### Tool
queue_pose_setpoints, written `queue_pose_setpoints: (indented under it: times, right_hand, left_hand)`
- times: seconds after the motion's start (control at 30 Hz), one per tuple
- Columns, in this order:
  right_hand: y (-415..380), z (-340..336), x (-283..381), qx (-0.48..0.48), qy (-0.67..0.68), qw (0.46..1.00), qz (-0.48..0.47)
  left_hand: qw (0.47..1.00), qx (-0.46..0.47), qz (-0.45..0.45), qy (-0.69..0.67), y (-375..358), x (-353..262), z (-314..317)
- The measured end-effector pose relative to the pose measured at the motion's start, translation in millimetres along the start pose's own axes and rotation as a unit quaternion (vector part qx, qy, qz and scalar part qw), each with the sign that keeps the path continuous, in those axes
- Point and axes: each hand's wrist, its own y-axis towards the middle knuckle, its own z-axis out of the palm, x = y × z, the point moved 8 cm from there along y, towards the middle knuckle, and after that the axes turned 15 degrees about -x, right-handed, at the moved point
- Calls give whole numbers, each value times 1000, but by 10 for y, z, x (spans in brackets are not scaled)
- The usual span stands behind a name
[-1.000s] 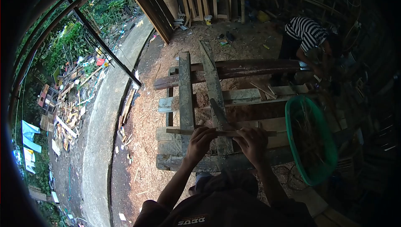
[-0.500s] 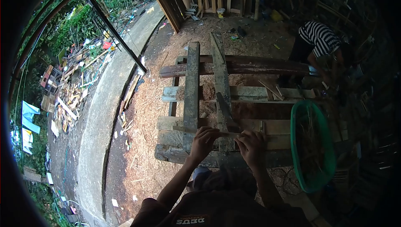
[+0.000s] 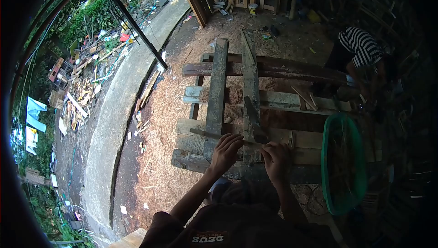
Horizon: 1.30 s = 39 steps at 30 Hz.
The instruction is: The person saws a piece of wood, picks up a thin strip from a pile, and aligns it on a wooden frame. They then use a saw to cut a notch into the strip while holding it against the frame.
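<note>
Dark shirt [image 3: 246, 225], pale upside-down lettering [image 3: 208, 239] reading DEUS, thin reddish border around it, dark short sleeves [image 3: 163, 225], bare forearms [image 3: 194, 200], ungloved left hand [image 3: 226, 151], ungloved right hand [image 3: 276, 159]

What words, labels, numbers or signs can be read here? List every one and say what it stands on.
"DEUS": on the camera wearer's dark shirt, upside down in this view.
Smaller line next to it: too small to read surely.
Small yellow-and-white container in the background: any marking is too small to read.
</note>
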Motion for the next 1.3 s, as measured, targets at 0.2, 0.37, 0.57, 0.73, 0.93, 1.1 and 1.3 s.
queue_pose_setpoints:
  times: [0.2, 0.37, 0.57, 0.73, 0.93, 1.1, 1.3]
  right_hand:
    - [142, -146, 57, -30, -1, 1000, 8]
    - [149, -202, 90, -62, -30, 998, 9]
    - [197, -81, 128, -110, -29, 994, 0]
    - [409, -59, 347, -119, -14, 993, -13]
    - [536, -108, 386, -115, -41, 990, -76]
    - [467, -82, 294, -83, -76, 990, -82]
    - [348, -235, 188, -116, -80, 988, -69]
  left_hand:
    - [999, -1, 47, -5, 147, -41, 115]
    - [998, -7, 56, -11, 228, -64, 130]
    - [994, -42, 75, 69, 427, -7, 7]
    - [990, -53, 98, 84, 519, 81, -178]
    - [997, -36, 48, 43, 644, 131, -242]
    - [999, -29, 8, 26, 550, 89, -143]
    - [994, -83, -69, -2, 432, 27, -198]
